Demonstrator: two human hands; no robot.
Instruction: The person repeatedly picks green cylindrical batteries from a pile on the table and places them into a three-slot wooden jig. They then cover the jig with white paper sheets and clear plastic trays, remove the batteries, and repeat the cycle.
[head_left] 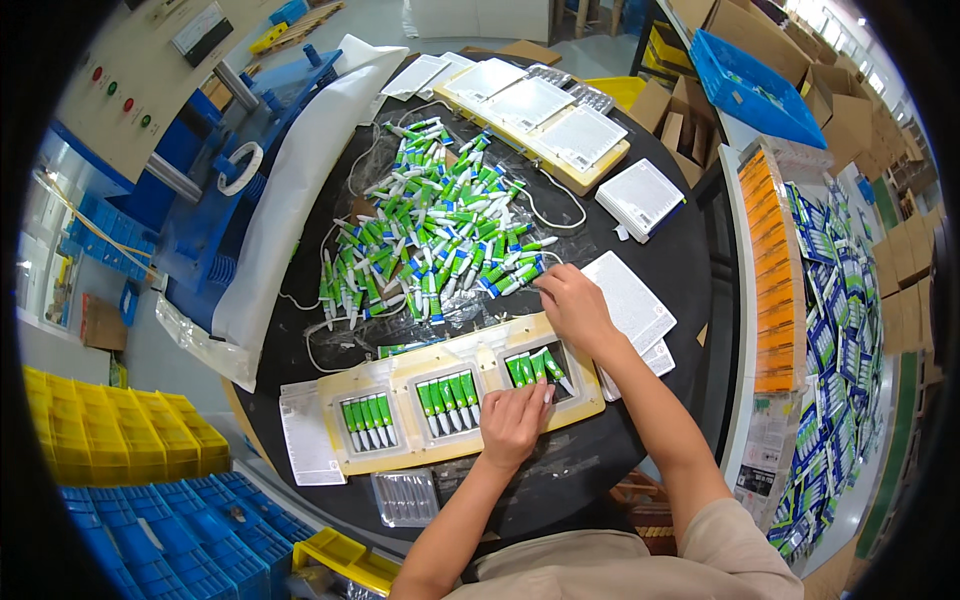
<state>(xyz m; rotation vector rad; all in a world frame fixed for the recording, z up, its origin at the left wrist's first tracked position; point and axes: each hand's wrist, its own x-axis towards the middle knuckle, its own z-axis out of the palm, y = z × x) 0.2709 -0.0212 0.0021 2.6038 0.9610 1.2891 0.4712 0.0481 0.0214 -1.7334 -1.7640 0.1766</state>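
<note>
A cream tray frame (365, 463) lies along the near side of the black round table, with three windows holding rows of small green-and-white tubes (451, 398). Over the rightmost window is my left hand (512, 425), its bent fingers closed at the lower ends of the tubes there; one tube (557, 371) lies slanted. My right hand (577, 308) reaches to the near right edge of a big loose pile of tubes (430, 220). Its fingers are pinched beside the outermost tubes, and the fingertips partly hide what they grip.
At the far side sits a second cream frame (600, 172) topped with white cards. Card stacks (641, 198) lie to the right, and a clear blister tray (405, 497) at the near edge. Blue machinery (215, 220) stands left; blue crates (190, 535) are lower left.
</note>
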